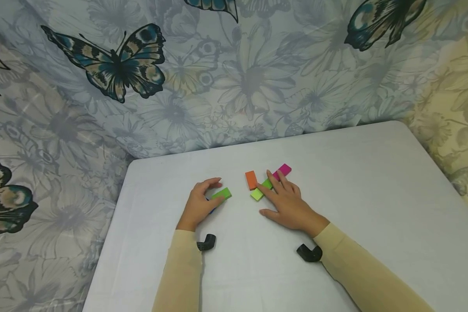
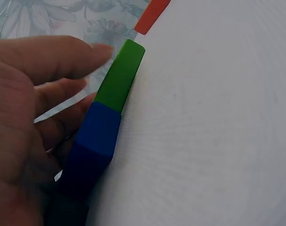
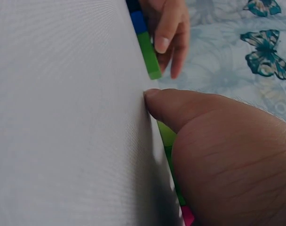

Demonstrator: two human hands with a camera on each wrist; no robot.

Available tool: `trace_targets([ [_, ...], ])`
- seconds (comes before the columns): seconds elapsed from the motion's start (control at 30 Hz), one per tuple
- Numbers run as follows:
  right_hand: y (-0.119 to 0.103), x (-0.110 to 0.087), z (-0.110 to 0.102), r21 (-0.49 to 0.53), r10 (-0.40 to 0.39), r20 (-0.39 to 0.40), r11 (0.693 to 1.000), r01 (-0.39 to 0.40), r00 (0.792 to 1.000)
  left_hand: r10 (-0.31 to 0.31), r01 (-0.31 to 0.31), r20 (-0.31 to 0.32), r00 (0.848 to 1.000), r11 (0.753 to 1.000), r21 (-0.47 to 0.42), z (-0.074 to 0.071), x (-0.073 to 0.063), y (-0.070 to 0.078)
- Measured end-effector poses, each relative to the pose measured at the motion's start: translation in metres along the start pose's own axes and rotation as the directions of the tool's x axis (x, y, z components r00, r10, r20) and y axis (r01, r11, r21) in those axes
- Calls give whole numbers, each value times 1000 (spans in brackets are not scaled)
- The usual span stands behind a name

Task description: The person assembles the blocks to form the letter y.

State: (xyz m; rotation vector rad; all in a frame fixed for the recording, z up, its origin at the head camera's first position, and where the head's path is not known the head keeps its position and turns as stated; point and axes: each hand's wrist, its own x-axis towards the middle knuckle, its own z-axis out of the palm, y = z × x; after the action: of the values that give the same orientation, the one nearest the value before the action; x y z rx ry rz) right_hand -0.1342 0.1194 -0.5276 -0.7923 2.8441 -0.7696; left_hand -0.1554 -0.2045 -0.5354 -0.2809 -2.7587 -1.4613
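Observation:
On the white table my left hand [image 1: 196, 203] curves beside a green block [image 1: 227, 192], its thumb overlapping the block's near edge and its other fingers apart on the far side. A blue block [image 2: 99, 129] adjoins the green one, with darker blue behind it; the palm side hides part of this row. My right hand [image 1: 290, 208] lies spread over a slanting row: a lime block [image 1: 257, 194], a green block [image 1: 267, 183] and a magenta block [image 1: 284, 169]. Its index fingertip is right at an orange block [image 1: 251, 180]. Its fingers partly cover the row.
A white cloth covers the table [image 1: 242, 268], whose far edge meets a curtain [image 1: 253, 82] printed with butterflies and flowers. Black wrist mounts [image 1: 310, 253] show at both sleeves. The orange block stands at an angle to the row, between the two hands.

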Motion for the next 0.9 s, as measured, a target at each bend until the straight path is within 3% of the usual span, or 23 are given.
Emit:
trace_targets([
  [0.2, 2, 0, 3, -14, 9, 6, 1000, -9, 1000, -22, 25, -40, 999, 997, 79, 2, 2, 3],
  [0.37, 2, 0, 2, -5, 3, -4, 1000, -3, 1000, -66, 78, -121, 990, 993, 93, 3, 3, 7],
  [0.5, 1, 0, 1, -7, 5, -4, 1000, -5, 1000, -68, 84, -148, 987, 991, 105, 3, 3, 8],
  [0.6, 1, 0, 1, -9, 4, -2, 1000, -4, 1000, -59, 72, -127, 990, 993, 95, 2, 2, 8],
  [0.8, 2, 0, 2, -6, 3, 2, 1000, -3, 1000, -45, 44, 9, 999, 997, 65, -2, 1, 9],
  [0.9, 2, 0, 2, -3, -2, -6, 1000, 2, 1000, -39, 35, 45, 998, 996, 84, -3, 1, 8],
])
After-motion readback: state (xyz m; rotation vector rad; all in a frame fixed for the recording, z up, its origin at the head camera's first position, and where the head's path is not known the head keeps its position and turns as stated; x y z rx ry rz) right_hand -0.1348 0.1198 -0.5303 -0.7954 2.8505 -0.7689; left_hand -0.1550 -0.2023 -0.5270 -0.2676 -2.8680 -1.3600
